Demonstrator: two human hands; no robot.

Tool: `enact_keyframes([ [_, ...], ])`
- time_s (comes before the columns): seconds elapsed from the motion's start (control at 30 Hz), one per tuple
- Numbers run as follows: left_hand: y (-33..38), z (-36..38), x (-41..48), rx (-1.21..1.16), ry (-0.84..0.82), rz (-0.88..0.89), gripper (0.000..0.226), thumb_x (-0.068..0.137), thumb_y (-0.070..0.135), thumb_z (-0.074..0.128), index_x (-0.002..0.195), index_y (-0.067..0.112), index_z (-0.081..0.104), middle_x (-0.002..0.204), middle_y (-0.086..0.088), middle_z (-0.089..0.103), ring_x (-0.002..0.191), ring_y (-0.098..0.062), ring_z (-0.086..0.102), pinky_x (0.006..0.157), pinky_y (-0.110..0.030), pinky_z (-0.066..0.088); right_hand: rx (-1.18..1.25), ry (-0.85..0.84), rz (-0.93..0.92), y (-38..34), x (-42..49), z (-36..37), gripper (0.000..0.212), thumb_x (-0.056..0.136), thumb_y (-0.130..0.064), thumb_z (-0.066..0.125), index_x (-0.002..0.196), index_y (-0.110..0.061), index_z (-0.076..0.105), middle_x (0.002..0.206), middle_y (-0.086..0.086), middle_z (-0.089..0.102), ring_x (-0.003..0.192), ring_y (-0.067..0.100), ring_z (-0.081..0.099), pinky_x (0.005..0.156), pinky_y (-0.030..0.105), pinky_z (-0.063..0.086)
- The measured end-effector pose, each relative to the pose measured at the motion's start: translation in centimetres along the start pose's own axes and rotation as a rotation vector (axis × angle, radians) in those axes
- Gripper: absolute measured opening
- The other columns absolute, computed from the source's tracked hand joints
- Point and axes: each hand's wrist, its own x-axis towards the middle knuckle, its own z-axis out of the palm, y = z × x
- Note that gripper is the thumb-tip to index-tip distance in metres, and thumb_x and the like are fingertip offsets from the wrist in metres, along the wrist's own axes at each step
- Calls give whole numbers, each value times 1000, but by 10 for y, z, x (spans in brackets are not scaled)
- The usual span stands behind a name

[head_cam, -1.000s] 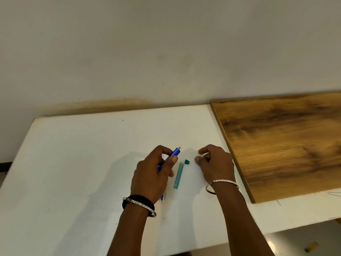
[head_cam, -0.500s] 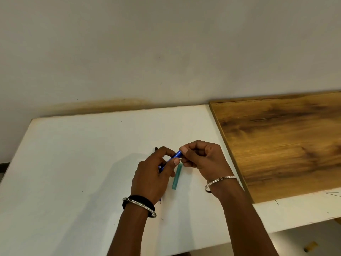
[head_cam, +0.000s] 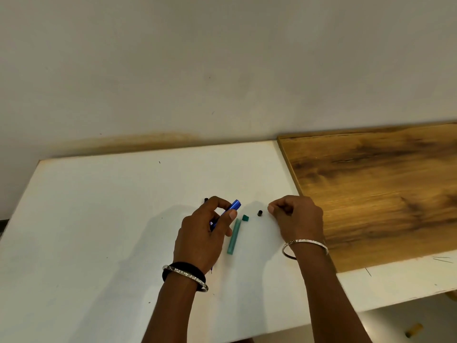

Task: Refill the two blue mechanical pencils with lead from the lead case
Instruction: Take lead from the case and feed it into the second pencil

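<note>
The right hand point(head_cam: 295, 216), now loosely curled and empty, had pulled off the cap point(head_cam: 259, 213), leaving the left hand's point(head_cam: 206, 233) pencil point(head_cam: 232, 207) open for lead.

White table point(head_cam: 103, 219) fills the lower frame: green lead case point(head_cam: 234, 240) at centre, its cap point(head_cam: 245, 218) and a small black cap point(head_cam: 260, 213) just above (both loose), wooden board point(head_cam: 376, 194) at right.
</note>
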Motion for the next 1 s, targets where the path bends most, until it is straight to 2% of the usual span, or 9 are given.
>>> enact_keyframes([
  [0.1, 1, 1, 0, -12, 7, -10, 16, 87, 53, 53, 94, 40, 59, 65, 7, 70, 42, -1, 50, 55, -33, 52, -76, -55, -30, 0, -2, 3, 8, 81, -15, 74, 88, -12, 79, 86, 3, 76, 68, 7, 57, 60, 8, 37],
  [0.3, 1, 0, 1, -13, 32, -19, 16, 88, 51, 53, 95, 38, 59, 63, 8, 70, 41, -1, 50, 52, -26, 46, -51, -72, -4, 0, -1, 3, 19, 79, -18, 77, 97, -11, 77, 96, 6, 76, 85, 17, 68, 78, 18, 45],
  [0.37, 1, 0, 1, -16, 37, -22, 16, 88, 50, 53, 95, 38, 60, 64, 8, 70, 43, 0, 50, 52, -24, 44, -9, -16, 5, -2, 0, 2, 18, 79, -19, 77, 95, -12, 77, 93, 5, 75, 78, 13, 66, 74, 17, 46],
  [0.47, 2, 0, 1, -20, 48, -32, 19, 88, 51, 53, 97, 36, 60, 64, 8, 70, 44, 0, 51, 54, -22, 40, 47, 63, -18, -10, 0, 0, 7, 79, -22, 77, 81, -16, 75, 76, -2, 71, 61, 2, 58, 58, 8, 39],
  [0.6, 3, 0, 2, -17, 71, -55, 24, 87, 52, 52, 99, 33, 61, 64, 7, 70, 48, 3, 54, 55, -20, 40, 47, -150, 21, -20, -6, 7, 23, 73, -41, 79, 68, -19, 71, 60, -5, 69, 53, 9, 66, 59, 27, 57],
  [0.67, 3, 0, 2, -17, 83, -62, 25, 87, 51, 52, 98, 31, 62, 64, 6, 69, 50, 4, 56, 55, -19, 39, -30, -300, 74, -23, -12, 16, 33, 71, -47, 78, 66, -15, 71, 57, -1, 69, 48, 9, 66, 57, 26, 57],
  [0.73, 2, 0, 3, -11, 93, -70, 25, 87, 50, 53, 98, 30, 63, 64, 6, 69, 51, 0, 57, 55, -19, 40, -134, -368, 131, -26, -17, 26, 41, 69, -53, 77, 71, -13, 72, 62, 2, 71, 54, 14, 67, 58, 25, 54],
  [0.83, 0, 0, 3, 5, 88, -81, 26, 88, 49, 53, 101, 29, 64, 66, 5, 69, 60, -5, 62, 59, -20, 43, -244, -348, 197, -29, -22, 39, 50, 65, -58, 77, 86, -13, 69, 79, 4, 70, 71, 19, 66, 60, 24, 45],
  [1.0, 0, 0, 3, 18, 71, -93, 23, 88, 46, 54, 103, 29, 62, 67, 6, 68, 60, -5, 61, 60, -19, 44, -229, -330, 266, -30, -25, 43, 52, 63, -53, 81, 95, -14, 68, 89, 4, 70, 79, 20, 67, 63, 25, 47],
])
